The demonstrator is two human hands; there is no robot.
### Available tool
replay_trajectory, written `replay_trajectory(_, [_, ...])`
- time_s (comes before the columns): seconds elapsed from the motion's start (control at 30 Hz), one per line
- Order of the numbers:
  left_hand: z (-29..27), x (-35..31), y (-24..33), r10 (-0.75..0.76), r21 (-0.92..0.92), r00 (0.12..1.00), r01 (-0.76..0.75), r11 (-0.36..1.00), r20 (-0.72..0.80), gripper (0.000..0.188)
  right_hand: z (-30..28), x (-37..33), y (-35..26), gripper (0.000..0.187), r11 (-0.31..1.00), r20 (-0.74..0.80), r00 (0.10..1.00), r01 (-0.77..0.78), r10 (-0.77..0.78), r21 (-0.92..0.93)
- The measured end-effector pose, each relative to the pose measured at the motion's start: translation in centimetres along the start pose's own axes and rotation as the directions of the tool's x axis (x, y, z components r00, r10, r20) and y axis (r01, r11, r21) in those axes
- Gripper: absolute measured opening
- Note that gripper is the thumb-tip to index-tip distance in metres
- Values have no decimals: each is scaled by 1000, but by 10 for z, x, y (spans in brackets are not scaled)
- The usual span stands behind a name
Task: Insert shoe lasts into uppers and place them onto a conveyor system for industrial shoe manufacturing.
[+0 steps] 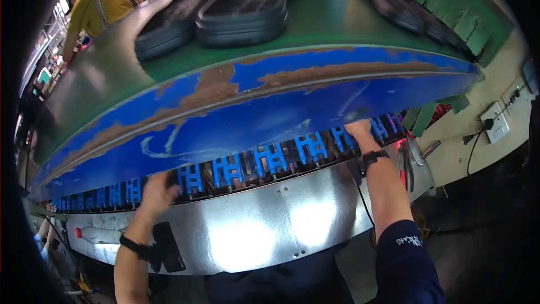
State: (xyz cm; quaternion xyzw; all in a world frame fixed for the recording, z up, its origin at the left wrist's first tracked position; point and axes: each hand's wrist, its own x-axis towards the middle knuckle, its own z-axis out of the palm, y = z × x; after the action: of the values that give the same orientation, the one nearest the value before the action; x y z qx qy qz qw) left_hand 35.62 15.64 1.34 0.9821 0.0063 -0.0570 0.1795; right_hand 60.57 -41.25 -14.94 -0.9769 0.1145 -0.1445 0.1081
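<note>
Below one blue panel [239,129], a row of blue brackets [275,160] is seen along the far edge of the worktop [259,191], its long axis slanted up to the right, each bracket set crosswise. About five are counted between the left hand [157,193], blurred, and the right hand [360,130], fingers indistinct; whether either is clenched or grasping cannot be told.

Left hand [160,191], right hand [359,129] near blue brackets [275,160]
</note>
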Motion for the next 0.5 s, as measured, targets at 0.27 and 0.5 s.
replay_trajectory(0.27, [-177, -25, 258, 720, 439, 336, -613, 657, -607, 45, -167, -236, 37, 84, 225, 621, 784, -602, -13, 766])
replay_trajectory(0.5, [-221, 21, 245, 479, 443, 723, -263, 857, -498, 28, -164, -392, -47, 78, 795, -29, 988, 139, -151, 591])
